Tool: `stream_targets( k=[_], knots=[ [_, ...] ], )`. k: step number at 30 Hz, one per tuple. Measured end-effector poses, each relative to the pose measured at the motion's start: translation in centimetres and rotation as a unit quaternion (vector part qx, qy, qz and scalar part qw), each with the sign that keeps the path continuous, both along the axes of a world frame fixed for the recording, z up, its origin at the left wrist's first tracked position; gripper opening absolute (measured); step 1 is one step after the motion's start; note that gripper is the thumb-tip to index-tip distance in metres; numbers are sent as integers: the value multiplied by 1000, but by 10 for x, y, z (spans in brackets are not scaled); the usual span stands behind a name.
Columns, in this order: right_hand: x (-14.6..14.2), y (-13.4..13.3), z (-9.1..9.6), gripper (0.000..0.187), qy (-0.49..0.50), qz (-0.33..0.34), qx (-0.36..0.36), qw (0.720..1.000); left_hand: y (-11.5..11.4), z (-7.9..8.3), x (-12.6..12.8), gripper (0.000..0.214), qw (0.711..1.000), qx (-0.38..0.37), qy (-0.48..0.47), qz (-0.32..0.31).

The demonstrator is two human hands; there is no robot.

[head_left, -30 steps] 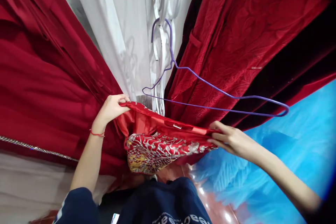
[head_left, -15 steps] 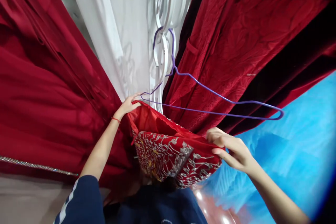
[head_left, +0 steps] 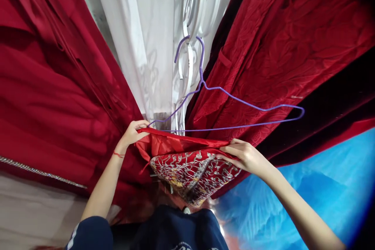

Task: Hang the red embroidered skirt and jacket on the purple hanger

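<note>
A red garment [head_left: 193, 168] with silver and gold embroidery hangs between my two hands, its red lining showing along the upper opening. My left hand [head_left: 133, 133] grips the left end of that edge, close to the left tip of a purple wire hanger [head_left: 240, 99]. With the fingers of my right hand [head_left: 244, 155] I pinch the right end of the edge. The hanger's hook hangs on a white ring-shaped holder [head_left: 199, 8]; its right arm extends free above my right hand. Whether the left tip is inside the garment I cannot tell.
Dark red cloth [head_left: 58, 86] with a sparkling trim hangs on the left. Red patterned garments [head_left: 278, 54] and dark velvet hang on the right. White cloth [head_left: 123, 19] is behind, and a bright blue surface [head_left: 322, 203] lies at lower right.
The garment's upper edge has become more level and drawn tighter. My left hand has moved lower and left, my right hand slightly up and left. The hanger has swung, its right end higher.
</note>
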State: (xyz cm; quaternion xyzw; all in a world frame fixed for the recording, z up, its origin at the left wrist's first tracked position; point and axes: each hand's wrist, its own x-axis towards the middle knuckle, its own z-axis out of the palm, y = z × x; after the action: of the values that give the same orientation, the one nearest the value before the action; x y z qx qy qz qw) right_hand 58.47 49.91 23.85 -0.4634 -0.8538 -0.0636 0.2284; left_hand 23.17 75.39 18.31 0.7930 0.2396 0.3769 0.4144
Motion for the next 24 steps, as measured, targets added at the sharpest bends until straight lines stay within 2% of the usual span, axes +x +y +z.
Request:
stream_targets(
  k=[4, 9, 13, 15, 17, 20, 22, 24],
  knots=[
    [10, 23, -12, 29, -7, 25, 3, 1000, 6, -16, 0, 29, 997, -37, -30, 56],
    [20, 41, -23, 35, -31, 32, 19, 999, 30, -46, 9, 30, 993, -79, -33, 83],
    [22, 47, -25, 35, -51, 38, 27, 998, 43, -72, 24, 38, 989, -90, -17, 116],
    [24, 49, -21, 34, -60, 42, 34, 997, 45, -75, 29, 40, 988, -81, -6, 132],
    [28, 51, -13, 30, -62, 42, 52, 996, 45, -70, 30, 37, 988, -64, 11, 143],
    [40, 49, 0, 19, -44, 35, 105, 993, 40, -46, 24, 29, 982, -31, 41, 179],
    [51, 45, 5, 13, -33, 20, 144, 989, 35, -27, 17, 26, 964, 13, 102, 244],
    [61, 37, 5, 10, -30, -10, 171, 985, 29, -9, 9, 27, 929, 73, 192, 309]
  ],
)
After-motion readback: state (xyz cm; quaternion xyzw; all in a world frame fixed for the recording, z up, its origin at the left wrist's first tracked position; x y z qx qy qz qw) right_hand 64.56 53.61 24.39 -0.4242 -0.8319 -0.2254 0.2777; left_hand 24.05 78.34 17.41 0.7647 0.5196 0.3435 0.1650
